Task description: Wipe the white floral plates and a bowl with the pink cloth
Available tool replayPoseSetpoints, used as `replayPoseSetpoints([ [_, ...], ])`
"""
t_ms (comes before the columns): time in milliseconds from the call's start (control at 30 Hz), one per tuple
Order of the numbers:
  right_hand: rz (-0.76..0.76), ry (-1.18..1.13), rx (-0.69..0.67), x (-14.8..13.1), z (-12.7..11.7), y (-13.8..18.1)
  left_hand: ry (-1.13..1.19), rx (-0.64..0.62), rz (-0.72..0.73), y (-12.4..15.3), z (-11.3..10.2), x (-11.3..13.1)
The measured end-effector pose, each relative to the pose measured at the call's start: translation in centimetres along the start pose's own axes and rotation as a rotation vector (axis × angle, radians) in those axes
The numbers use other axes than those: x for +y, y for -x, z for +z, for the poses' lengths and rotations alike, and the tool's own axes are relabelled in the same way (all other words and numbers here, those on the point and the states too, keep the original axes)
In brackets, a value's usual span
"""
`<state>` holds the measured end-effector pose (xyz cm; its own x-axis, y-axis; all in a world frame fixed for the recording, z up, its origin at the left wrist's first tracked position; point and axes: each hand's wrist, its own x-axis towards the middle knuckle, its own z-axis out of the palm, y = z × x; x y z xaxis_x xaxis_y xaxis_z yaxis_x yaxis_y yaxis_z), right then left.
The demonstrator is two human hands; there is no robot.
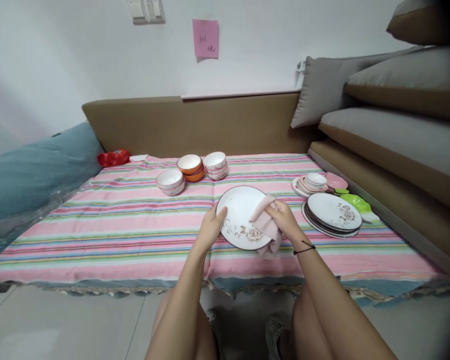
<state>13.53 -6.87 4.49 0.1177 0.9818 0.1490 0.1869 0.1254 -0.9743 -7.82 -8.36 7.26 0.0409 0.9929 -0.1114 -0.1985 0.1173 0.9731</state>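
My left hand (209, 231) grips the left rim of a white plate with a flower pattern (240, 212), holding it tilted above the striped cloth. My right hand (284, 220) is closed on a pale pink cloth (266, 226) and presses it against the plate's right side. A black band sits on my right wrist.
A stack of flowered plates (333, 215) lies to the right, with small saucers (315, 182), a pink dish (336, 181) and a green dish (356, 202) behind it. White and orange bowls (190, 167) stand at the back of the striped bed cover (127, 225). Cushions rise at the right.
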Motion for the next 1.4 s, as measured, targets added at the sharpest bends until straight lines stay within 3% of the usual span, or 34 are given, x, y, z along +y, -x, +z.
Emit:
replayPoseSetpoints([
  [233,0.063,0.031,-0.346,-0.6,-1.3,0.2,-0.315,-0.355,-0.090,1.1,-1.2,1.5],
  [433,0.067,0.077,-0.588,-1.2,-0.8,0.6,-0.389,-0.491,-0.155,1.2,-1.4,1.8],
  [567,-0.003,0.108,-0.646,-1.6,-0.1,1.2,-0.421,-0.525,-0.163,1.2,-1.3,1.7],
  [767,-0.052,0.083,-0.536,-1.7,0.5,1.1,-0.238,-0.428,-0.149,0.7,-0.8,0.9],
  [867,-0.039,0.043,-0.375,-1.5,0.4,0.8,-0.171,-0.318,-0.116,0.4,-0.8,0.7],
  [1000,-0.039,-0.036,-0.085,-1.2,0.8,0.9,-0.018,-0.052,0.011,-0.3,-0.6,0.1],
  [1133,-0.025,-0.111,0.026,-1.1,2.3,1.5,0.173,0.197,0.145,-1.1,-0.1,-0.4],
  [1267,-0.037,-0.092,0.039,-1.2,2.5,1.5,0.101,0.200,0.146,-1.1,-0.1,-0.1],
  [1400,-0.046,0.014,0.017,-1.1,0.7,0.8,-0.113,0.032,0.101,-0.4,-0.7,0.7],
])
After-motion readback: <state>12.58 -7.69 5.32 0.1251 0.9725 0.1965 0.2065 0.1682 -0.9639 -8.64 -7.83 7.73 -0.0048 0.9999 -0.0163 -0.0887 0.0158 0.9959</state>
